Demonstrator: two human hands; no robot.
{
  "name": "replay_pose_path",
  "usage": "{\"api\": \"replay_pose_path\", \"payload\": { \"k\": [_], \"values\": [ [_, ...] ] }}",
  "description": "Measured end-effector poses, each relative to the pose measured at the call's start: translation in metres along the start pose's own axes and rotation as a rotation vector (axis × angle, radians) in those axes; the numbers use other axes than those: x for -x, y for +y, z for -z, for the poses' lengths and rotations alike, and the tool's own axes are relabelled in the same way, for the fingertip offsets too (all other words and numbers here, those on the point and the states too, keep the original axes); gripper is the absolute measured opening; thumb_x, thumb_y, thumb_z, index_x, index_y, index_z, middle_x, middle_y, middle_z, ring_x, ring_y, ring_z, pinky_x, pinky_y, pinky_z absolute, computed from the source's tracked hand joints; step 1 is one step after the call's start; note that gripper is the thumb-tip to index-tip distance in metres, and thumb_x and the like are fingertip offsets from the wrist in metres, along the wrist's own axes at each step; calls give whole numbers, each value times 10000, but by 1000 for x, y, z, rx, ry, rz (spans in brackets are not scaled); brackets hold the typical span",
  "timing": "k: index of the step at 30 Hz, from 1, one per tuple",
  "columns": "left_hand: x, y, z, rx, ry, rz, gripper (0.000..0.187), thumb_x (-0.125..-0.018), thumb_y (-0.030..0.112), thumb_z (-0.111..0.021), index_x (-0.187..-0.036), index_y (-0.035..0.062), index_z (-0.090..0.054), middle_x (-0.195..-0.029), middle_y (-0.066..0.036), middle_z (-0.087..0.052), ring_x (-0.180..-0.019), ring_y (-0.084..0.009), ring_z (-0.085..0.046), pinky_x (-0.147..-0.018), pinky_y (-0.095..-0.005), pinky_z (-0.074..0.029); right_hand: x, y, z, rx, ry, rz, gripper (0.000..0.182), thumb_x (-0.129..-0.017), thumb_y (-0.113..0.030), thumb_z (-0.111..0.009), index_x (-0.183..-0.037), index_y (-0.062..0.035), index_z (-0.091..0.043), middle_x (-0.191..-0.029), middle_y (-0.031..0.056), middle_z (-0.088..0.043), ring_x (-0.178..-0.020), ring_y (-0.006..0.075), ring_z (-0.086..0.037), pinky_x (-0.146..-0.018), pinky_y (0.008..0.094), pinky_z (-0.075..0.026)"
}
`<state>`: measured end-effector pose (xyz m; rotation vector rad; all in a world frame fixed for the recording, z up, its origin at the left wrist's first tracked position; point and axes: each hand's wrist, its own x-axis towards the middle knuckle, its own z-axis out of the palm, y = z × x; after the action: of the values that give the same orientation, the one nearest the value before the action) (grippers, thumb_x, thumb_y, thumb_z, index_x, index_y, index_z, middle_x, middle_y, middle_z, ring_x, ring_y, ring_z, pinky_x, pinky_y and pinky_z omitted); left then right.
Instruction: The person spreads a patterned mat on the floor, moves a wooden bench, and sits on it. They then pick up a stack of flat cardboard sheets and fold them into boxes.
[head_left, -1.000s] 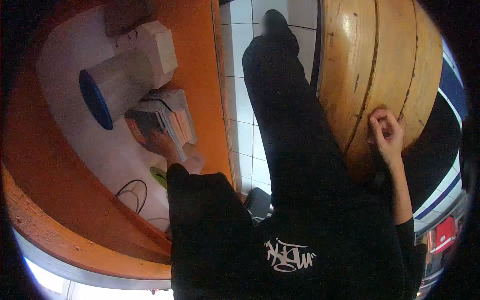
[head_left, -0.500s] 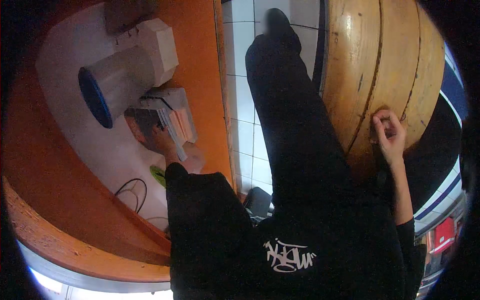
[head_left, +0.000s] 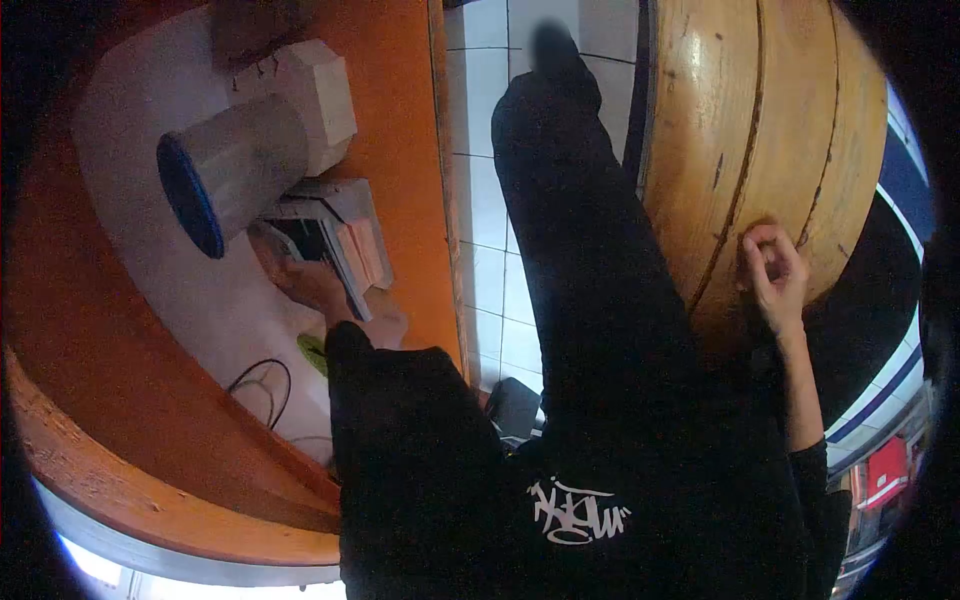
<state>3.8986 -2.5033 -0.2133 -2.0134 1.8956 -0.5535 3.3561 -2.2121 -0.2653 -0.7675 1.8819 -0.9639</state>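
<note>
My left hand (head_left: 305, 284) reaches into an orange-sided compartment, its fingers stretched out along the near side of a stack of boxes or books (head_left: 350, 235). A dark flat face (head_left: 308, 238) of that stack shows just beyond the fingers, which are dim and slightly blurred. Above the stack lies a clear cylindrical container with a blue lid (head_left: 190, 195). Over on the right, my right hand (head_left: 778, 265) rests at the wooden slatted surface (head_left: 740, 130), fingers curled in toward the thumb with nothing visible in them.
A white angular box (head_left: 325, 105) stands behind the container. Close to my left wrist are a green item (head_left: 313, 350) and a looped black cable (head_left: 285, 395). The compartment's orange edge (head_left: 425, 200) runs beside the tiled floor (head_left: 485, 260). Something red (head_left: 887, 470) shows at far right.
My left hand has shifted slightly toward the left and away from the stack, uncovering more of its dark face. The right hand has barely moved.
</note>
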Motion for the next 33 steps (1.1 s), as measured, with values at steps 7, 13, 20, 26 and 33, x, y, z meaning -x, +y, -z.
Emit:
{"api": "replay_pose_path", "payload": {
  "k": [7, 13, 20, 26, 33],
  "values": [
    [-8, -22, -49, 427, 392, 302, 965, -645, 27, -754, -1343, -82, -97, -1071, -288, -520, -993, -416, -544, -923, -444, -422, 1, 6, 2, 51, -3, 5, 41, -861, -63, -596, -881, -29, -584, -541, -59, -432, -466, 1, -353, -421, 174, -307],
    [-4, -63, -76, 384, 56, 180, 726, -754, 27, -627, -1351, -63, -223, -1030, -260, -570, -963, -429, -565, -916, -431, -439, -2, -6, 1, 118, -13, 64, 34, -858, -65, -599, -869, -39, -580, -520, -51, -437, -471, 7, -394, -425, 181, -348],
    [7, -83, -88, -24, -113, 93, 565, -807, 54, -547, -1307, -90, -325, -1087, -267, -564, -994, -407, -563, -906, -404, -443, -1, 0, 2, 20, -36, 9, 23, -869, -57, -580, -877, -37, -572, -532, -41, -468, -469, 15, -428, -423, 188, -378],
    [45, -82, 2, 217, -20, 176, 507, -847, 120, -504, -1290, -86, -367, -1134, -302, -530, -1045, -393, -539, -906, -410, -425, -5, -8, -1, -156, -97, -73, 40, -885, -66, -560, -894, -28, -557, -577, -19, -526, -488, 37, -496, -415, 207, -432],
    [138, -121, 117, 462, -44, 539, 369, -837, 155, -575, -1131, -60, -512, -1006, -217, -590, -898, -305, -587, -752, -431, -497, -4, -11, 0, -274, -174, 1, 227, -954, -214, -454, -985, -36, -591, -680, 24, -597, -577, 84, -557, -525, 216, -458]
  ]
}}
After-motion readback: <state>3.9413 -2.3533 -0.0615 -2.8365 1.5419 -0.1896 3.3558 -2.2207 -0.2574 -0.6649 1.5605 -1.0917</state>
